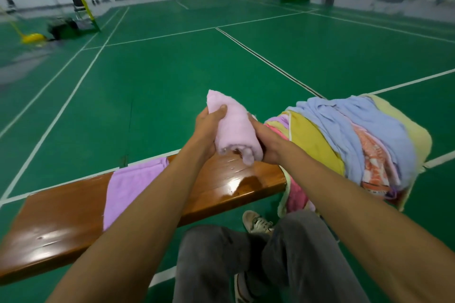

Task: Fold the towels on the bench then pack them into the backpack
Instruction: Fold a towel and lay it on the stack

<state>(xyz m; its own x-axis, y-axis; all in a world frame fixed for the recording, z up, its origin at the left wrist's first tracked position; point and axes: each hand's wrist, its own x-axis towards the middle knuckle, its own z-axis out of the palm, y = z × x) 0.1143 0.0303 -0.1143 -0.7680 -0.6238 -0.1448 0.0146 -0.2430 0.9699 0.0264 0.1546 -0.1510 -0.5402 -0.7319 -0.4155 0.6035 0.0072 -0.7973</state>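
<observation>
A rolled pale pink towel is held up above the wooden bench. My left hand grips its left side, thumb on top. My right hand grips its right side from below. A purple towel lies flat across the bench to the left. At the bench's right end sits a heap of unfolded towels in blue, yellow, orange and pink. No backpack is in view.
Green court floor with white lines spreads beyond the bench. My knees in grey trousers and a shoe are below the bench. Yellow net posts and dark bags stand far left.
</observation>
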